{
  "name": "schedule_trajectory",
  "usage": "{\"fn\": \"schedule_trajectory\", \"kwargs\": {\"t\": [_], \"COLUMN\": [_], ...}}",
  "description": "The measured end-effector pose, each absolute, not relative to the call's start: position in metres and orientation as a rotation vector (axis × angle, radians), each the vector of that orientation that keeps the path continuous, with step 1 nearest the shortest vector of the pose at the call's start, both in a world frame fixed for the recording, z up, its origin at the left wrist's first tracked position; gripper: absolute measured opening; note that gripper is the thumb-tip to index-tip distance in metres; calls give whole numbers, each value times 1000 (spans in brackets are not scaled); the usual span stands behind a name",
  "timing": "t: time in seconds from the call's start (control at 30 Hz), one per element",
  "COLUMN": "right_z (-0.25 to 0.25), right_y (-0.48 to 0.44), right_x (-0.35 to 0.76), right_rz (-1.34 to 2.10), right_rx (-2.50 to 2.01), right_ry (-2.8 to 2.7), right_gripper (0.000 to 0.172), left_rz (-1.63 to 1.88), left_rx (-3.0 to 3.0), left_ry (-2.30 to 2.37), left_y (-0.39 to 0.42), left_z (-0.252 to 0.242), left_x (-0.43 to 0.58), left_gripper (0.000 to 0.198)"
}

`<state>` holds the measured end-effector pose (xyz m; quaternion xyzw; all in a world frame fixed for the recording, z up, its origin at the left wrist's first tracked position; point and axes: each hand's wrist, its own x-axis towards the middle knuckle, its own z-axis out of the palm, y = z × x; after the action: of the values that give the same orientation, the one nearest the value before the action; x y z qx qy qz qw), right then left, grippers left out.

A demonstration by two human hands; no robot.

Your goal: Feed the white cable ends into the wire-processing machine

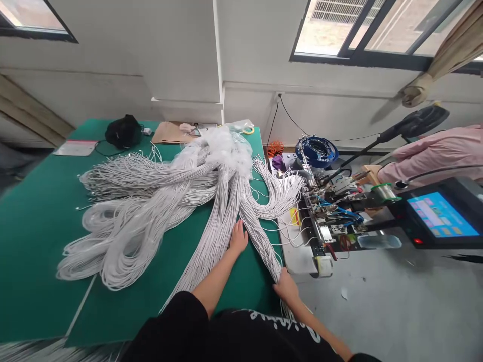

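Observation:
Long bundles of thin white cables lie across the green table. My right hand (pixel 287 287) is closed around one cable bundle (pixel 264 246) at the table's right front edge, and its loose ends hang below my grip. Between that bundle and a wider cable bundle (pixel 211 241) is my left hand (pixel 238 239). Its fingers are stretched forward against the cables, with the thumb apart. Further back, crumpled clear plastic (pixel 224 146) covers the point where the bundles come together. Coiled cables (pixel 132 251) and a bundle with many bared tips (pixel 109 178) spread to the left.
To the right stands a machine (pixel 335 201) with a blue round feeder bowl (pixel 317 151) and a lit touchscreen (pixel 443 216). A person in a pink sleeve (pixel 437 156) is behind it. A black cap (pixel 124 132) and cardboard (pixel 171 133) lie at the table's (pixel 33 226) back.

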<state>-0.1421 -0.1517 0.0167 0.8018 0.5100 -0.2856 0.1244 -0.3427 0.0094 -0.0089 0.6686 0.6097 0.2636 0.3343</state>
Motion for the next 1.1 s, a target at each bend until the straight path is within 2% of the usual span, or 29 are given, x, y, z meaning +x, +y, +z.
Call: {"fn": "schedule_trajectory", "kwargs": {"t": [0.27,0.5,0.7,0.77,0.83,0.93,1.0,1.1], "right_z": [16,19,34,43,56,79,94,107], "right_y": [-151,-142,-121,-120,-120,-117,-108,-81], "right_x": [-144,-141,-132,-134,-135,-128,-115,-93], "right_rz": [-847,-984,-1253,-1346,-1418,-1522,-1628,-2060], "right_rx": [2361,2307,2077,1969,1814,1426,1206,1052], "right_ry": [1471,1625,1826,1930,2058,2258,2272,1905], "right_gripper": [32,39,45,53,68,86,77,40], "left_rz": [667,512,471,594,774,1028,1107,1125], "left_rx": [1402,1003,605,381,142,-34,-53,-27], "left_ry": [1714,1500,1174,985,851,854,892,916], "left_y": [-35,-109,-147,-138,-126,-115,-115,-119], "left_z": [-9,-12,-4,7,20,37,46,64], "left_x": [-334,-302,-263,-263,-266,-265,-263,-267], "left_gripper": [52,46,60,61,60,46,33,22]}}
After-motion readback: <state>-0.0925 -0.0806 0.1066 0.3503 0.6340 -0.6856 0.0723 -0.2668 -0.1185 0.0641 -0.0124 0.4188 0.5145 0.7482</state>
